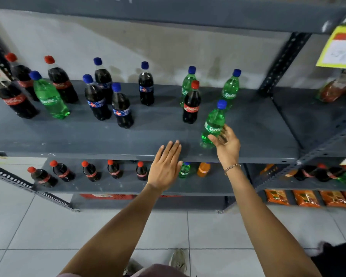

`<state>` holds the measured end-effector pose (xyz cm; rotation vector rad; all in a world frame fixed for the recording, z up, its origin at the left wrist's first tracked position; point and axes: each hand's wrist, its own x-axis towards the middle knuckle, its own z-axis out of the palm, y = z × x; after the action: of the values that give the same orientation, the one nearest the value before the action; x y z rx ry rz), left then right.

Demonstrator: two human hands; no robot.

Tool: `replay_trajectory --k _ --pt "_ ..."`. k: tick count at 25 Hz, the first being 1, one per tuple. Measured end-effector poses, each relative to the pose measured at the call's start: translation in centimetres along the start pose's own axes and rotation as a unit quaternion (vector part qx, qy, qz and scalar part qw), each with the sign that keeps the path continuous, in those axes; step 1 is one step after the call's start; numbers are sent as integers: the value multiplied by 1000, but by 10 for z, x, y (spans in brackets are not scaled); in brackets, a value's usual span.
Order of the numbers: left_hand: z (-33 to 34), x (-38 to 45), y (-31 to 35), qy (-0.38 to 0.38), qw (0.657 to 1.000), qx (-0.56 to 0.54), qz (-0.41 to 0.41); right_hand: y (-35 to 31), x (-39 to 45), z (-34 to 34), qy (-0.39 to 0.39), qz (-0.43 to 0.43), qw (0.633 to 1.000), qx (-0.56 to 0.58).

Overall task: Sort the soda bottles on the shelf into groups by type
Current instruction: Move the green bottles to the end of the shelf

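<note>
On the grey shelf [128, 136] stand mixed soda bottles. At the left are three red-capped cola bottles [61, 82] and one green Sprite bottle [49, 98]. Several blue-capped dark cola bottles [97, 100] stand in the middle. Right of them a red-capped cola bottle [191, 105] stands in front of two green Sprite bottles [231, 87]. Near the front edge stands a third green Sprite bottle [214, 124]. My right hand [226, 144] is open, fingers touching its lower right side without closing round it. My left hand [165, 166] is flat and open at the shelf's front edge, holding nothing.
The lower shelf [128, 186] holds several small red-capped cola bottles [90, 171], a small green bottle [184, 170] and an orange bottle [204, 169]. A dark upright post [281, 62] bounds the shelf on the right; orange packets [305, 198] lie beyond. Yellow sign [341, 47] hangs top right.
</note>
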<state>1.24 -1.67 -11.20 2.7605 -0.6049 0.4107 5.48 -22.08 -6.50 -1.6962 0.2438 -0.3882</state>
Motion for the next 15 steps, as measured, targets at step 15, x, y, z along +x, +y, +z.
replay_trajectory --k 15 --pt "14 12 10 -8 998 28 -57 3 82 -51 5 -2 1000 -18"
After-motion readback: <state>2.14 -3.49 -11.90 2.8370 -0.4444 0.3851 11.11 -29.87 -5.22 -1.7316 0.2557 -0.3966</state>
